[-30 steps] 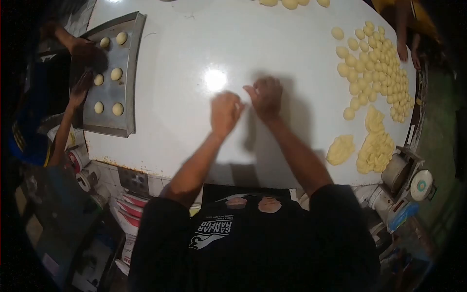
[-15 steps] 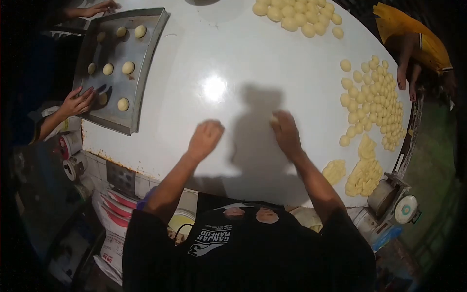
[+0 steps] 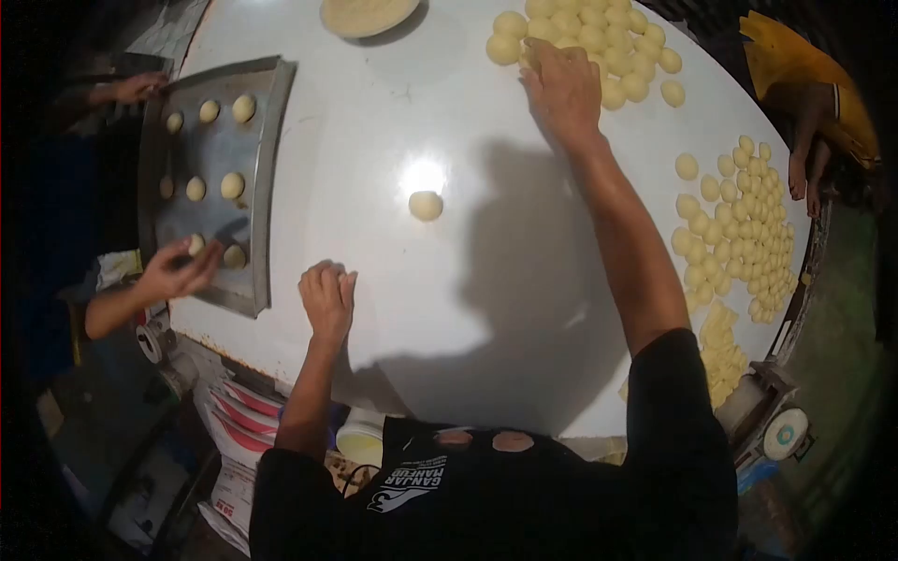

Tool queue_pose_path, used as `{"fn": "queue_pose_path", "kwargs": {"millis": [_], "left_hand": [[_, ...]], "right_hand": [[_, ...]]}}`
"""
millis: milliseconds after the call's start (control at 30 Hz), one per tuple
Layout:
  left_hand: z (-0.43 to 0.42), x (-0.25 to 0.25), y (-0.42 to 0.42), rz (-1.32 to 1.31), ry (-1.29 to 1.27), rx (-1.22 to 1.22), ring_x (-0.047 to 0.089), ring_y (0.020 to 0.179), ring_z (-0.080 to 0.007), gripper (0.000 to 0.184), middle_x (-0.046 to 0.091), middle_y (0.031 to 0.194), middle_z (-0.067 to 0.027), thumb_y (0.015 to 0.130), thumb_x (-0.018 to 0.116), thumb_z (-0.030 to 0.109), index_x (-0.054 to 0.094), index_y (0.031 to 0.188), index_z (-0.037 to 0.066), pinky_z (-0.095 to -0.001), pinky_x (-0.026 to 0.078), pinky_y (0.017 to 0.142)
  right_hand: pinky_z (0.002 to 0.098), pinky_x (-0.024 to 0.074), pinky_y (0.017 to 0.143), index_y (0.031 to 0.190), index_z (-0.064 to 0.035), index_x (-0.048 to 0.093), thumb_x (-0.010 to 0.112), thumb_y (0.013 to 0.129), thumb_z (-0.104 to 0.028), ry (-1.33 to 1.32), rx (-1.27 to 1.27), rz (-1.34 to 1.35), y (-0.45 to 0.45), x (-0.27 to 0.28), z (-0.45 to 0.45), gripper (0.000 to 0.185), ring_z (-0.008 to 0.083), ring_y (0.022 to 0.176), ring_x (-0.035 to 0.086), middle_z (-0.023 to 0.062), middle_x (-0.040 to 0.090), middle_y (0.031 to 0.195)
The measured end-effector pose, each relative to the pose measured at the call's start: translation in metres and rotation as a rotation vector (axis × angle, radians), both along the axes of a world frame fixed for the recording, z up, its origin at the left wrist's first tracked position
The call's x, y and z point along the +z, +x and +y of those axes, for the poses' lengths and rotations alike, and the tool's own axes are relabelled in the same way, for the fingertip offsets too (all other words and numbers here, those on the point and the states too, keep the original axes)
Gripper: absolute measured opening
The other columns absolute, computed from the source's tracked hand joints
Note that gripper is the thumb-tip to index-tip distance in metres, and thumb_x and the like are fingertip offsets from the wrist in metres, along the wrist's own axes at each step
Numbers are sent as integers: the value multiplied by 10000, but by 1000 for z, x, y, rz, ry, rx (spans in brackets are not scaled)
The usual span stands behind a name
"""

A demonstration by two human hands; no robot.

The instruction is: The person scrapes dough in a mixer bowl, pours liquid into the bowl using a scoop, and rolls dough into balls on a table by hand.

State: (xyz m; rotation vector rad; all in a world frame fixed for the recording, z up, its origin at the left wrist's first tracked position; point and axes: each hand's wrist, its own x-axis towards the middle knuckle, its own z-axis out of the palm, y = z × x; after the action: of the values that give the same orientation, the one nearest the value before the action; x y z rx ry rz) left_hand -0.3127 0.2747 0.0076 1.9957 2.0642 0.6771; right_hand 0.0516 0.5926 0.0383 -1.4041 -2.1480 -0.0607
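Observation:
One round dough ball [image 3: 426, 206] sits alone on the white table [image 3: 402, 309], near a bright reflection. My right hand [image 3: 566, 92] reaches to the near left edge of a cluster of larger dough balls [image 3: 591, 38]; its fingers are bent over the dough, and what they grip, if anything, is hidden beneath them. My left hand [image 3: 328, 301] rests at the table's lower left with fingers curled together, and nothing shows in it. Many smaller dough balls [image 3: 739, 224] lie at the right, with a piece of loose dough [image 3: 720, 355] below them.
At the left, a metal tray [image 3: 271, 187] holds several dough balls, and a co-worker's hand [image 3: 178, 269] is over its near end. A round dish [image 3: 368, 14] stands at the far edge. Another person's hands [image 3: 805, 182] are at the right edge. A scale [image 3: 784, 434] stands at the lower right.
My right hand has moved far forward to the dough cluster. My left hand has shifted left and down. A dough ball now shows mid-table. The co-worker's hand now touches a ball in the tray.

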Motion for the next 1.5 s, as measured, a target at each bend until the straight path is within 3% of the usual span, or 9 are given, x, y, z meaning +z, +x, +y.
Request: {"fn": "queue_pose_path", "kwargs": {"millis": [400, 567, 767, 833, 933, 1033, 1233, 1300, 1500], "left_hand": [[-53, -7, 12, 51, -165, -351, 554, 1017, -401, 218, 627, 1086, -185, 943, 706, 192, 618, 1042, 18, -517, 437, 919], [13, 1, 82, -141, -232, 134, 530, 1113, -381, 270, 628, 1139, -183, 872, 764, 164, 628, 1066, 35, -493, 408, 970], [-61, -86, -33, -5, -271, -190, 554, 953, -337, 152, 633, 976, -154, 856, 777, 78, 626, 874, 74, -451, 444, 842], [20, 4, 57, -124, 124, -10, 538, 757, -325, 212, 597, 825, -108, 822, 813, 145, 610, 843, 88, -474, 411, 812], [-12, -4, 79, -218, 25, -60, 544, 755, -318, 216, 589, 793, -99, 834, 811, 146, 606, 835, 77, -473, 420, 828], [-33, -21, 28, -434, -30, -247, 571, 809, -324, 225, 612, 830, -97, 846, 808, 174, 607, 830, 73, -479, 429, 856], [-18, -3, 85, -246, 57, -188, 626, 997, -347, 171, 670, 926, -97, 825, 793, 170, 640, 854, 98, -463, 449, 938], [-45, -36, 30, -353, -4, -417, 631, 1055, -338, 154, 679, 987, -106, 839, 778, 158, 637, 851, 98, -457, 460, 960], [-1, -23, 87, -159, 36, -131, 599, 1071, -356, 261, 680, 1077, -130, 832, 799, 163, 662, 1031, 65, -491, 442, 961]], "right_hand": [[500, 479, 930, 1039, -89, 629, 812, 854, -296, -345, 494, -29, 58, -26, -209, 333, 324, 990, 609, 112, 628, 1006], [471, 458, 991, 893, -108, 632, 851, 807, -301, -458, -80, 178, -17, -32, -211, 304, 325, 1043, 600, 104, 621, 1043], [521, 480, 790, 824, -169, 655, 821, 816, -305, -283, 346, 66, 52, -50, -245, 215, 334, 983, 598, 79, 642, 955], [512, 467, 831, 860, -138, 666, 810, 831, -343, -229, 116, 27, 4, -56, -230, 252, 343, 1001, 595, 105, 647, 992], [504, 452, 916, 938, -82, 680, 816, 818, -404, -239, -122, 23, -21, -65, -263, 369, 360, 1043, 592, 137, 654, 1065], [510, 438, 934, 949, -99, 681, 817, 838, -369, -569, 377, 234, 25, -64, -267, 322, 350, 1053, 584, 120, 659, 1056], [492, 452, 944, 850, -130, 701, 850, 810, -368, -224, -197, -109, -25, -74, -249, 284, 296, 1040, 599, 104, 672, 1012], [459, 451, 926, 826, -120, 691, 829, 831, -372, -739, 85, 23, 21, -61, -260, 288, 286, 1032, 598, 88, 682, 1028], [465, 453, 870, 792, -96, 636, 826, 835, -256, -166, -120, -98, -35, -77, -247, 252, 327, 944, 588, 108, 660, 964]]}}
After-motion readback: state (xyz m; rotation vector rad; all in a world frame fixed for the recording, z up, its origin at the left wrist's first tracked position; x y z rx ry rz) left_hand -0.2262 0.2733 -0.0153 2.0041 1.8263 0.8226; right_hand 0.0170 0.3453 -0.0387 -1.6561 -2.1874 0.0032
